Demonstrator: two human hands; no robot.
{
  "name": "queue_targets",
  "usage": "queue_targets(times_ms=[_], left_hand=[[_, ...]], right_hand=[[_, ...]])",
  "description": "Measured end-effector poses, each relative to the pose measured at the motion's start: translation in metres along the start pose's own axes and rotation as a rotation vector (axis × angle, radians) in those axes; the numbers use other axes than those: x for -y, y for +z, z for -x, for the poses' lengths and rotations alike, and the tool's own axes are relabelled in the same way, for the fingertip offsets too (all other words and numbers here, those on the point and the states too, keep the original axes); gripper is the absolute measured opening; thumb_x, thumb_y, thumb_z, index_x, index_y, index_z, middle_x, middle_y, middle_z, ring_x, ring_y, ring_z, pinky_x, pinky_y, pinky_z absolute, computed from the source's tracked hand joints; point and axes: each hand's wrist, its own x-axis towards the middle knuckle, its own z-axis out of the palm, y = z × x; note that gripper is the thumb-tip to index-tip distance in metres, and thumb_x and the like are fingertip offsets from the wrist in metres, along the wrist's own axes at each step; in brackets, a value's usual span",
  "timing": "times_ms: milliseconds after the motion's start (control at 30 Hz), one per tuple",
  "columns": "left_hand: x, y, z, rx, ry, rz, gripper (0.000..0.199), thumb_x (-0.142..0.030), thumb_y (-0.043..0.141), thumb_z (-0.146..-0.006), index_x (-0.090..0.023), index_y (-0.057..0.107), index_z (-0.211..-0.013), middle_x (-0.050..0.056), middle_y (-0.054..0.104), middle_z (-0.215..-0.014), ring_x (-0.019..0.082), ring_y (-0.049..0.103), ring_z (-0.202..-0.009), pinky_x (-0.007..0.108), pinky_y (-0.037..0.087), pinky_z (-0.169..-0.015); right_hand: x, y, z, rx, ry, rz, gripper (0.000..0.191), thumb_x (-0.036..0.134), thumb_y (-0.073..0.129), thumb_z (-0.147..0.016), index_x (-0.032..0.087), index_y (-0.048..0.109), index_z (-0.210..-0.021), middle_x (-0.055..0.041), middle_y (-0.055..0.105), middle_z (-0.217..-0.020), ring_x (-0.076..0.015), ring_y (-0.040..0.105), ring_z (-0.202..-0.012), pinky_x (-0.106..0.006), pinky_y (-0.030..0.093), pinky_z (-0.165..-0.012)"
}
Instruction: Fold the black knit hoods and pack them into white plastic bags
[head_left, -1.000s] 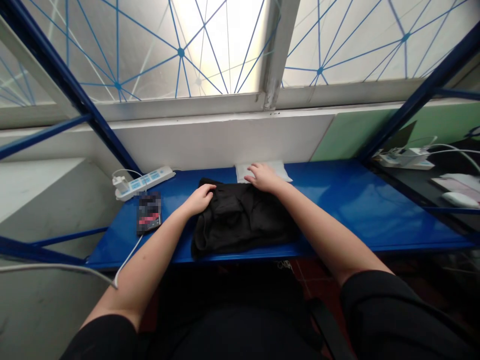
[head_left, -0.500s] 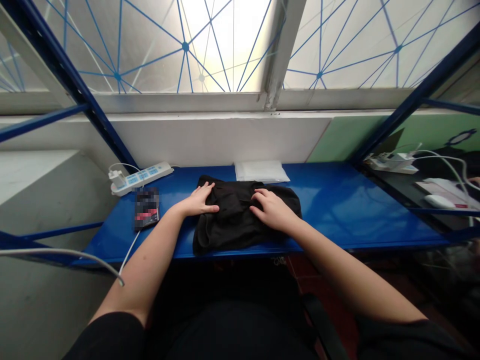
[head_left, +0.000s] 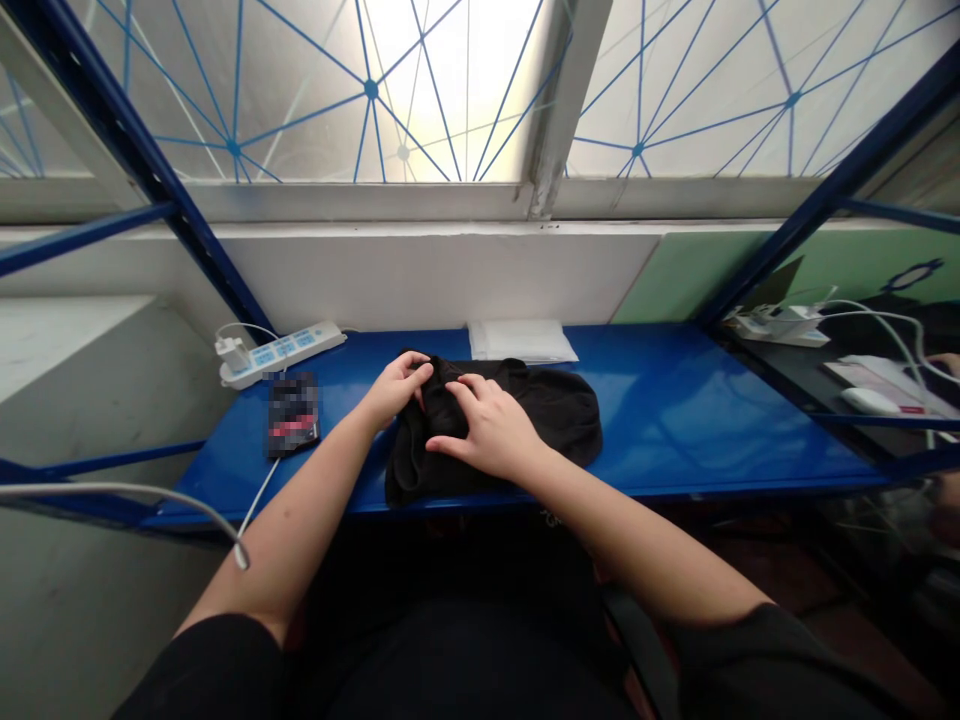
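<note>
Black cloth [head_left: 566, 408] lies on the blue desk [head_left: 690, 420] at twelve o'clock; the left hand [head_left: 395, 388] now pinches its ten-o'clock corner, while the right hand [head_left: 493, 428], fingers apart, has shifted toward nine, contact unclear, concentrating work there.

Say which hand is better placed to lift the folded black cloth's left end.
Probably the left hand: it is curled at that end of the cloth, while the right hand is spread nearer the middle.
</note>
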Motion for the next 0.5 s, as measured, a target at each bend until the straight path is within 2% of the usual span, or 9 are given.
queue_targets(times_ms=[67,167,233,300,400,433,500], left_hand=[[-0.004,0.000,0.003,0.064,-0.041,0.142,0.051,-0.053,0.069,-0.086,-0.020,0.055,-0.123,0.000,0.068,-0.081,0.013,0.062,-0.051,0.025,0.046,-0.053],[-0.006,-0.004,0.005,0.121,-0.045,0.209,0.065,-0.048,0.071,-0.086,-0.021,0.045,-0.140,0.009,0.073,-0.104,0.019,0.072,-0.073,0.032,0.053,-0.070],[-0.002,-0.008,0.003,0.081,-0.019,0.103,0.068,-0.045,0.073,-0.085,-0.020,0.045,-0.142,0.013,0.072,-0.116,0.021,0.072,-0.086,0.033,0.054,-0.076],[0.004,-0.009,0.001,0.046,0.007,-0.055,0.065,-0.045,0.073,-0.085,-0.021,0.050,-0.140,0.014,0.068,-0.125,0.023,0.069,-0.099,0.034,0.053,-0.081],[0.012,-0.008,-0.002,0.137,0.025,-0.261,0.056,-0.045,0.072,-0.085,-0.021,0.058,-0.134,0.013,0.064,-0.131,0.027,0.063,-0.116,0.039,0.052,-0.093],[0.013,-0.007,-0.002,0.179,0.030,-0.335,0.052,-0.044,0.071,-0.085,-0.021,0.062,-0.130,0.012,0.065,-0.129,0.028,0.062,-0.116,0.040,0.051,-0.095],[0.014,-0.005,-0.002,0.223,0.054,-0.501,0.043,-0.041,0.071,-0.084,-0.020,0.067,-0.122,0.011,0.066,-0.123,0.028,0.062,-0.112,0.040,0.052,-0.092]], right_hand=[[0.006,0.010,-0.007,0.003,0.061,0.045,0.066,0.048,0.074,-0.083,0.017,0.052,-0.137,-0.0201,0.058,-0.132,-0.0356,0.059,-0.112,-0.049,0.052,-0.093],[-0.005,0.020,-0.014,-0.078,0.181,-0.070,0.048,0.025,0.060,-0.089,0.016,0.051,-0.136,-0.0187,0.063,-0.124,-0.0318,0.063,-0.108,-0.045,0.053,-0.092],[-0.019,0.021,-0.014,-0.190,0.282,-0.286,0.040,0.023,0.054,-0.089,0.018,0.053,-0.129,-0.0147,0.067,-0.116,-0.0287,0.066,-0.103,-0.043,0.053,-0.091],[-0.033,0.020,-0.011,-0.295,0.412,-0.586,0.033,0.028,0.053,-0.088,0.022,0.053,-0.121,-0.0094,0.068,-0.108,-0.0259,0.068,-0.095,-0.041,0.056,-0.084],[-0.046,0.018,-0.001,-0.345,0.586,-0.937,0.028,0.034,0.053,-0.085,0.024,0.049,-0.111,-0.0052,0.066,-0.101,-0.0246,0.068,-0.088,-0.040,0.058,-0.072],[-0.047,0.017,0.003,-0.381,0.605,-0.935,0.027,0.033,0.054,-0.083,0.024,0.048,-0.108,-0.0059,0.065,-0.102,-0.0252,0.067,-0.091,-0.041,0.058,-0.073],[-0.044,0.011,0.013,-0.532,0.568,-0.727,0.027,0.029,0.057,-0.080,0.023,0.051,-0.106,-0.0108,0.063,-0.115,-0.0284,0.063,-0.106,-0.046,0.055,-0.086]])
